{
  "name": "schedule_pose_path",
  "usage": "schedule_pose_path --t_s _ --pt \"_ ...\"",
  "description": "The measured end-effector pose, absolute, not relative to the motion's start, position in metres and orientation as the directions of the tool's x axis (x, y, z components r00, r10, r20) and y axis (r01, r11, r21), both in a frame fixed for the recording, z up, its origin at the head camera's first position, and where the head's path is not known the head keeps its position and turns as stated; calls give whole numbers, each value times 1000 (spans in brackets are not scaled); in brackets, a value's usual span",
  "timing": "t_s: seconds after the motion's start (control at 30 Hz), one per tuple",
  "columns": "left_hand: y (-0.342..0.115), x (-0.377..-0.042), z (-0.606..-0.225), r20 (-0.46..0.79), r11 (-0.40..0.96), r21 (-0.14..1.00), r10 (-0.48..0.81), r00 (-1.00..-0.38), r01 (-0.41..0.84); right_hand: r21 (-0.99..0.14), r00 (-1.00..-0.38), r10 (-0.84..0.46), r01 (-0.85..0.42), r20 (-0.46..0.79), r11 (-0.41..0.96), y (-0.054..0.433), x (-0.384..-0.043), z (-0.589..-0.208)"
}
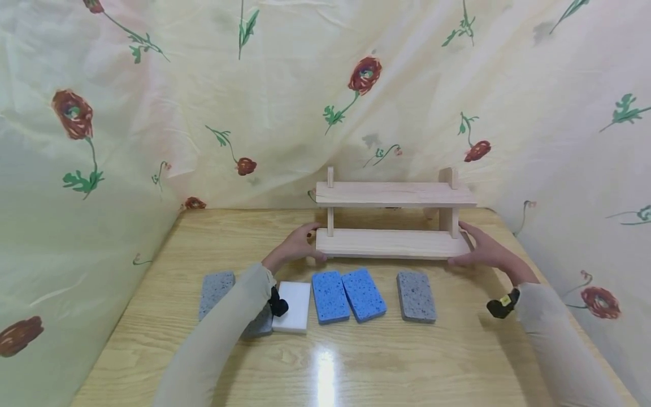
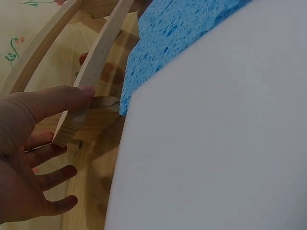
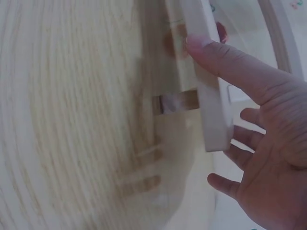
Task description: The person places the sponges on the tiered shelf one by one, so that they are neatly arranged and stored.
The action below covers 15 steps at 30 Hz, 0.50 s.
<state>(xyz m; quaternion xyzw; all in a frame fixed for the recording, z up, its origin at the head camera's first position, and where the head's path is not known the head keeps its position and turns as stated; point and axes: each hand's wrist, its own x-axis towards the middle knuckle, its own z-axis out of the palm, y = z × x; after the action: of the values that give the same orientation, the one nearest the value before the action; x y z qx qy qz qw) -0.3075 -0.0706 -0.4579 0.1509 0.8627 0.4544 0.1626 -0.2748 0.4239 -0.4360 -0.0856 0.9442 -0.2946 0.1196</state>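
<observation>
A two-tier wooden shelf [image 1: 391, 243] stands at the back of the table, right of centre. My left hand [image 1: 299, 244] grips the left end of its lower board, thumb at the front edge and fingers behind. At the opposite end, my right hand [image 1: 483, 249] holds the same board in a similar way. The left wrist view shows the left thumb [image 2: 72, 98] against the board's edge, with the lower fingers spread free. In the right wrist view, the right thumb [image 3: 225, 60] lies across the board's front edge.
In front of the shelf lie two blue sponges [image 1: 330, 297], a grey sponge [image 1: 416, 297] to their right and a white sponge block [image 1: 292, 306] to their left. More grey sponges [image 1: 216, 285] lie partly under the left forearm. Flowered cloth [image 1: 285, 113] hangs behind the table [image 1: 386, 362].
</observation>
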Motion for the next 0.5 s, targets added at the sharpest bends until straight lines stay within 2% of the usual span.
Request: schedule_pose_path --t_s 0.27,0.5 --pt "-70 -307 -458 -146 548 828 416 -897 119 -479 -970 -213 -134 -114 867 414 -268 -419" --pt "-75 -309 -456 -154 532 834 475 -867 144 -428 -978 -207 -177 -26 886 394 -256 -398"
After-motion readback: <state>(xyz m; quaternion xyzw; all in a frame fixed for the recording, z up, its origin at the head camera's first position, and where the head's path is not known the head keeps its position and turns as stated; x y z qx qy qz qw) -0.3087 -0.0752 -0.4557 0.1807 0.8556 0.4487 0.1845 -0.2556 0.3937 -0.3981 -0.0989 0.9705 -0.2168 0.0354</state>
